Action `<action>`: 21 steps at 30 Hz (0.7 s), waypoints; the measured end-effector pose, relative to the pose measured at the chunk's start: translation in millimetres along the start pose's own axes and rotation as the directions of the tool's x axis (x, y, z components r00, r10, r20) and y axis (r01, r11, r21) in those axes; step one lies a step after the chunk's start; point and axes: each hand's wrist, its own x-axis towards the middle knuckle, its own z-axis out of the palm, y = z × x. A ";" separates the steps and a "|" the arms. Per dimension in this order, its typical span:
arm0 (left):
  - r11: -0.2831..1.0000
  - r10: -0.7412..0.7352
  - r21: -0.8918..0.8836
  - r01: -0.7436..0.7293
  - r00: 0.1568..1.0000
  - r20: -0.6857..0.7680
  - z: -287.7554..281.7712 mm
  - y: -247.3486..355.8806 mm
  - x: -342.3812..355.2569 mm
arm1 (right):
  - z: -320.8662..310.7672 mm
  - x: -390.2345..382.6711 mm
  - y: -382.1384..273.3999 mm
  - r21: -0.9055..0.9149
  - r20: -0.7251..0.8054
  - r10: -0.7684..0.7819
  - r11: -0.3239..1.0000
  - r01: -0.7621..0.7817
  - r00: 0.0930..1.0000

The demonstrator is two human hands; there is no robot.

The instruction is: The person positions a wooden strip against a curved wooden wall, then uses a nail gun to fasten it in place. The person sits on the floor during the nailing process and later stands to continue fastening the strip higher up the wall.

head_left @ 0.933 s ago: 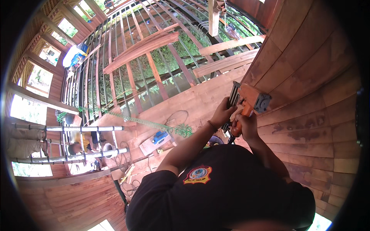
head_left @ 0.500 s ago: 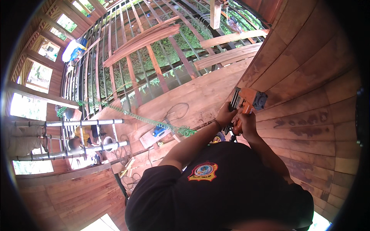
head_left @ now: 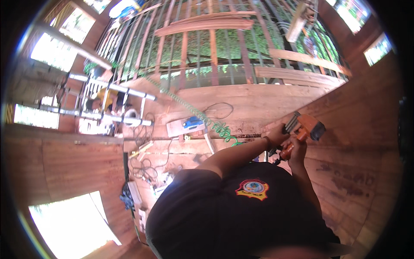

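Observation:
An orange nail gun (head_left: 307,123) is in both my hands, in front of the wooden plank wall (head_left: 345,142) on the right. My right hand (head_left: 297,151) is closed around its handle. The fingers of my left hand (head_left: 278,134) are closed at the dark metal magazine (head_left: 292,122) on the gun's left side. Its orange and black head points up and right, toward the wall; from here I cannot tell whether it touches the boards. A dark fitting hangs at the lower end of the handle.
A green coiled air hose (head_left: 185,104) crosses the plank floor (head_left: 189,95). Left of my arm, a blue power tool (head_left: 192,123) rests on a board. A metal ladder (head_left: 129,91) extends from the left, near a person in yellow (head_left: 105,97). Loose planks (head_left: 207,24) lie over open floor joists.
My view has turned, so the floor, ladder and joists sit differently in the picture. Both hands keep their hold on the nail gun, which now appears farther right and lower.

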 end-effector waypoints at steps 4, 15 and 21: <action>0.994 -0.107 -0.010 0.107 0.994 -0.003 -1.4 -4.8 -4.6 | 0.7 1.8 2.4 -0.030 0.001 0.129 0.991 -0.129 0.992; 0.999 -0.037 -0.020 0.035 0.996 -0.085 -6.7 -9.8 -6.4 | 8.6 10.5 4.5 -0.062 0.041 0.168 0.984 -0.166 0.985; 0.988 -0.036 -0.147 0.048 0.996 0.085 -17.8 -4.1 -2.4 | 10.6 7.2 5.3 -0.120 0.029 0.183 0.977 -0.178 0.983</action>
